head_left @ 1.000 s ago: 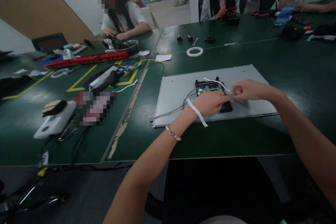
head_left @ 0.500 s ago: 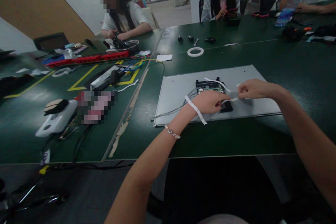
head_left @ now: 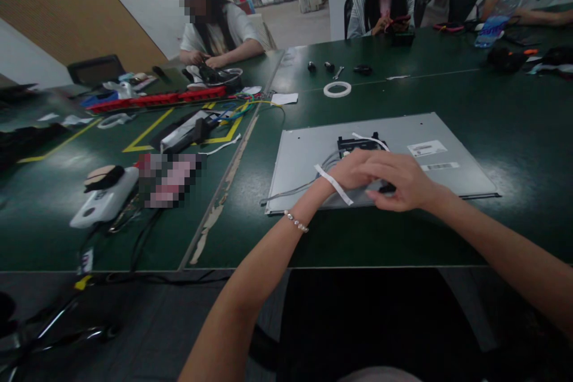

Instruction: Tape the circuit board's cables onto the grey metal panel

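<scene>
A flat silver panel [head_left: 304, 149] lies on the green table, bearing a black-framed circuit board [head_left: 358, 144] with grey cables [head_left: 295, 190]. My left hand [head_left: 351, 168] is over the board, its fingers hidden behind the other hand. My right hand [head_left: 405, 179] crosses over it from the right, fingers stretched across it and thumb apart below; I see nothing held there. One white tape strip [head_left: 333, 184] hangs across my left wrist. Another white tape strip [head_left: 370, 141] lies over the board's top edge. Two labels [head_left: 427, 148] show on the panel's right part.
Beyond the panel are a tape roll [head_left: 337, 89], a small wrench [head_left: 339, 73] and screwdriver-like black pieces [head_left: 329, 66]. To the left lie a white power bank-like device [head_left: 105, 197] and a black-and-white device [head_left: 183, 131]. Co-workers [head_left: 224, 30] sit across the table; a water bottle [head_left: 501, 12] stands at far right.
My right hand has moved left from the panel's right part onto my left hand, uncovering the labels. The tape strip stretched between my hands is no longer visible.
</scene>
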{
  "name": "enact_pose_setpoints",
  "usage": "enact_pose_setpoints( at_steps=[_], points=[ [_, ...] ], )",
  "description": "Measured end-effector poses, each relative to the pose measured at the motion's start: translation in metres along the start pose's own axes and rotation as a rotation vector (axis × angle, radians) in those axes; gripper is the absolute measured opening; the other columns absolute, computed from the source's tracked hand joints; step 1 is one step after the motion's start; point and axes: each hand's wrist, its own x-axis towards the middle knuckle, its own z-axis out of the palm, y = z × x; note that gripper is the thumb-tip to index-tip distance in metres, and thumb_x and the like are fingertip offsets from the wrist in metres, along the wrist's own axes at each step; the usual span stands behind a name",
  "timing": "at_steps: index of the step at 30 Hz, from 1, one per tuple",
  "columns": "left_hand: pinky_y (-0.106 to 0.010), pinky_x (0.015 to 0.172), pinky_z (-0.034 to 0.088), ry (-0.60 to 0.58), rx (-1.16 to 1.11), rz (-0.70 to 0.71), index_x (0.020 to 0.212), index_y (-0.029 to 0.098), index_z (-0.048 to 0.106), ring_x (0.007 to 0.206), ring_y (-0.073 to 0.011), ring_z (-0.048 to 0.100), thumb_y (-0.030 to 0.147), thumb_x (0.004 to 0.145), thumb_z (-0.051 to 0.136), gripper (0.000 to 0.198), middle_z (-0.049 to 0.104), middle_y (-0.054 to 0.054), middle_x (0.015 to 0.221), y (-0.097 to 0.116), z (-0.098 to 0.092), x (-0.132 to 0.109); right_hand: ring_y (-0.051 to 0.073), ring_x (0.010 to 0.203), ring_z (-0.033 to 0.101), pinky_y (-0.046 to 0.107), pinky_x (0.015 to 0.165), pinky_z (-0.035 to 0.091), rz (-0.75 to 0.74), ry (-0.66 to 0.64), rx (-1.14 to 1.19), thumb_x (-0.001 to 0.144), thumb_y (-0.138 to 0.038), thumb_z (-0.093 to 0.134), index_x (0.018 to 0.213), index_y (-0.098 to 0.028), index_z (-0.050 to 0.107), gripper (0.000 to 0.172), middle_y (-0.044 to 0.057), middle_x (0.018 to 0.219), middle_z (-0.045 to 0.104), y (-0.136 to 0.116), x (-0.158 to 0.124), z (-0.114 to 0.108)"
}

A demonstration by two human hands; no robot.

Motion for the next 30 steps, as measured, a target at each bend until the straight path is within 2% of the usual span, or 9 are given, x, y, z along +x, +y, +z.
enact_pose_setpoints(
  at_steps=[4,9,13,17,20,22,25,28,30],
  points=[
    [-0.023,0.074,0.047,0.086,-0.128,-0.039,0.117,0.017,0.06,0.083,-0.0144,0.061,0.015,0.085,0.05,0.034,0.066,-0.003,0.092,-0.003,-0.006,-0.001,0.02,0.101,0.053,0.037,0.085,0.047,-0.231,-0.057,-0.125,0.085,-0.034,0.059,0.119,-0.016,0.056,0.038,0.01,0.11,0.059,-0.008,0.004,0.007],
    [-0.024,0.068,0.046,0.134,-0.151,-0.106,0.109,0.016,0.064,0.071,-0.0128,0.057,0.014,0.08,0.054,0.031,0.065,-0.001,0.081,0.0,-0.008,0.0,0.014,0.092,0.055,0.029,0.08,0.048,-0.217,0.039,-0.161,0.087,-0.016,0.057,0.105,-0.019,0.062,0.018,0.004,0.101,0.062,-0.011,0.003,0.017],
    [-0.027,0.074,0.047,0.125,-0.173,-0.078,0.103,0.018,0.066,0.081,-0.0156,0.059,0.015,0.079,0.056,0.026,0.066,-0.004,0.088,0.006,-0.009,-0.001,0.012,0.087,0.058,0.027,0.075,0.049,-0.009,0.197,-0.004,0.087,-0.016,0.059,0.091,-0.018,0.064,0.007,0.003,0.092,0.063,-0.012,0.005,0.017],
    [-0.027,0.067,0.046,0.189,-0.193,-0.22,0.091,0.016,0.066,0.074,-0.0142,0.057,0.022,0.084,0.054,0.015,0.064,-0.003,0.08,0.006,-0.007,-0.002,0.012,0.081,0.059,0.027,0.069,0.049,0.383,0.415,0.156,0.086,-0.024,0.06,0.083,-0.019,0.066,0.008,0.002,0.087,0.063,-0.001,0.004,0.013],
    [-0.024,0.06,0.044,0.247,-0.353,-0.286,0.103,0.015,0.063,0.066,-0.0106,0.055,0.023,0.084,0.055,0.021,0.062,-0.001,0.075,0.006,-0.009,-0.003,0.011,0.075,0.058,0.024,0.062,0.047,0.642,0.559,0.295,0.084,-0.031,0.062,0.082,-0.019,0.066,0.013,0.002,0.084,0.062,0.015,-0.001,0.015],
    [-0.021,0.057,0.043,0.264,-0.505,-0.276,0.117,0.017,0.057,0.063,-0.0087,0.055,0.022,0.08,0.062,0.038,0.063,-0.001,0.077,0.008,-0.014,-0.004,0.01,0.07,0.057,0.023,0.059,0.046,0.766,0.625,0.375,0.083,-0.036,0.063,0.083,-0.018,0.066,0.018,0.002,0.08,0.061,0.025,-0.004,0.018],
    [-0.018,0.05,0.039,0.299,-0.663,-0.266,0.123,0.02,0.053,0.056,-0.0053,0.053,0.028,0.078,0.068,0.048,0.065,-0.001,0.085,0.013,-0.023,-0.006,0.01,0.068,0.056,0.023,0.059,0.045,0.873,0.683,0.435,0.081,-0.041,0.065,0.084,-0.018,0.065,0.023,0.002,0.077,0.061,0.033,-0.006,0.021],
    [-0.017,0.043,0.033,0.425,-0.707,-0.301,0.095,0.015,0.064,0.048,-0.0031,0.049,0.041,0.083,0.062,0.029,0.066,-0.002,0.079,0.014,-0.029,-0.006,0.01,0.069,0.056,0.023,0.061,0.047,0.894,0.663,0.459,0.079,-0.042,0.066,0.084,-0.018,0.065,0.024,0.002,0.078,0.061,0.034,-0.006,0.023],
    [-0.017,0.042,0.033,0.479,-0.704,-0.321,0.079,0.013,0.063,0.046,-0.0032,0.049,0.045,0.083,0.061,0.033,0.065,-0.002,0.069,0.013,-0.031,-0.005,0.01,0.069,0.056,0.023,0.063,0.048,0.887,0.638,0.472,0.08,-0.042,0.065,0.085,-0.018,0.064,0.025,0.002,0.078,0.061,0.034,-0.007,0.024]
  ],
)
